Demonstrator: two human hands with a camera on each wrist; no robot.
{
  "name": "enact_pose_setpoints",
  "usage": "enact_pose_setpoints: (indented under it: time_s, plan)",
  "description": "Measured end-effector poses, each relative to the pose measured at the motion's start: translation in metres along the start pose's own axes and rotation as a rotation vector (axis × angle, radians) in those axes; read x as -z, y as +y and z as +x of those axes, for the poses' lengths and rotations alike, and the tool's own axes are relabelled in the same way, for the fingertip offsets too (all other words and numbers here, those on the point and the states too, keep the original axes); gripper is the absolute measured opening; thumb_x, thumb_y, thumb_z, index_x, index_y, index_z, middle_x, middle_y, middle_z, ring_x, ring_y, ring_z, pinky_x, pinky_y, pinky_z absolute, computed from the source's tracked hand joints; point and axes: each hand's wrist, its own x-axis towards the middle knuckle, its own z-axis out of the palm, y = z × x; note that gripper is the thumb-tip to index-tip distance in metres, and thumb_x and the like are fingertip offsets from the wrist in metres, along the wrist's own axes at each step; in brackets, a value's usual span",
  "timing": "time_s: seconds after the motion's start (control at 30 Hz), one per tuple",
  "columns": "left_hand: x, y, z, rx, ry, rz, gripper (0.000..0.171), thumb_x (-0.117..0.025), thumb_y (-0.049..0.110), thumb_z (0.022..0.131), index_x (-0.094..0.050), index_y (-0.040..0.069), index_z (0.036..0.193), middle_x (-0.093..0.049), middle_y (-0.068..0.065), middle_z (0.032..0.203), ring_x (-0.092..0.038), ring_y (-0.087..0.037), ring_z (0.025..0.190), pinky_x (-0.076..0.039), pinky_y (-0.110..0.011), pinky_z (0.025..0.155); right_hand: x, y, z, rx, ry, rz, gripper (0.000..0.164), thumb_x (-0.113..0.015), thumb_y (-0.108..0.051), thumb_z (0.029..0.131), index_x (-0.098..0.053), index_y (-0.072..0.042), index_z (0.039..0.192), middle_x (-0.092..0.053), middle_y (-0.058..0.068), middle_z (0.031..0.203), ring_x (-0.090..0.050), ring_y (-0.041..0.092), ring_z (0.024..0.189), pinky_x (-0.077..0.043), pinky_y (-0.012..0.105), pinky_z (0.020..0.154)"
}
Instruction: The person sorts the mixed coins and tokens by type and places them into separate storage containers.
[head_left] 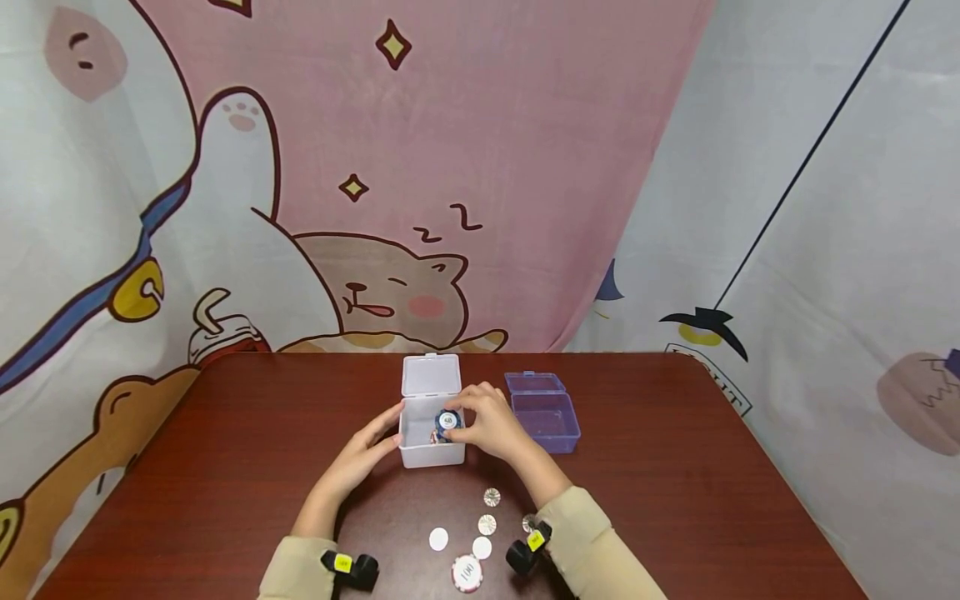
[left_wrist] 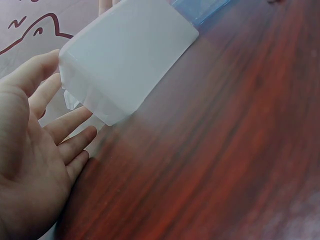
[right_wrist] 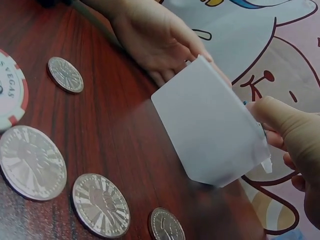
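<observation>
A white plastic box [head_left: 432,454] stands on the table with its hinged lid [head_left: 431,375] tipped back. My right hand [head_left: 487,421] reaches over the box's right wall and pinches a dark blue poker chip [head_left: 447,420] inside it, between thumb and fingers. Beside that chip, small colourful bits [head_left: 435,437] show on the box floor. At the left wall is my left hand [head_left: 360,458], its fingers spread and fairly straight, thumb at the rim. In the left wrist view the outer wall of the white box [left_wrist: 130,55] hides the chip.
Right of the white box stands a clear purple box [head_left: 546,425], lid open. Nearer me lie a red-and-white poker chip [head_left: 467,573] marked 100 and several silver coins [head_left: 487,525], one of them beside my right wrist. A printed cloth [head_left: 525,167] hangs behind the table [head_left: 247,467].
</observation>
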Motion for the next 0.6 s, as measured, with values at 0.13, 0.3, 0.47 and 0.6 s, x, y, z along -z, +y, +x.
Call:
enact_pose_setpoints:
  time_s: [0.13,0.3,0.47,0.6]
  plan:
    - [-0.0002,0.0001,0.0001,-0.001,0.0,0.0,0.053,-0.057,0.01,0.096,-0.04,0.008,0.146,-0.038,-0.018,0.147,-0.03,-0.033,0.136,-0.021,-0.057,0.107,-0.0031,0.0035,0.0019,-0.021,-0.012,0.005,0.035,-0.087,-0.022,0.067,-0.076,-0.013,0.099,-0.066,-0.002,0.091,-0.05,0.015,0.088,-0.036,0.036,0.078]
    - [-0.0004,-0.0007,0.0003,-0.019,-0.005,-0.008,0.053,-0.057,0.011,0.096,-0.04,0.007,0.146,-0.038,-0.019,0.147,-0.03,-0.033,0.136,-0.021,-0.057,0.107,-0.0066,0.0068,0.0039,-0.036,-0.024,-0.007,0.034,-0.087,-0.024,0.068,-0.076,-0.014,0.098,-0.065,-0.003,0.09,-0.05,0.014,0.087,-0.036,0.035,0.078]
    - [-0.0001,-0.0022,0.0008,-0.033,-0.008,-0.023,0.053,-0.057,0.009,0.096,-0.04,0.007,0.146,-0.038,-0.019,0.147,-0.03,-0.032,0.136,-0.023,-0.056,0.106,-0.0077,0.0066,0.0061,-0.039,-0.034,-0.025,0.033,-0.087,-0.025,0.067,-0.076,-0.014,0.097,-0.065,-0.002,0.091,-0.05,0.014,0.087,-0.036,0.035,0.077]
    - [-0.0001,-0.0028,0.0012,-0.027,-0.005,-0.019,0.053,-0.056,0.005,0.096,-0.039,0.006,0.146,-0.038,-0.019,0.147,-0.03,-0.033,0.136,-0.025,-0.056,0.105,-0.0072,0.005,0.0071,-0.039,-0.05,-0.06,0.033,-0.086,-0.027,0.068,-0.076,-0.015,0.097,-0.066,-0.002,0.093,-0.05,0.014,0.089,-0.036,0.034,0.077]
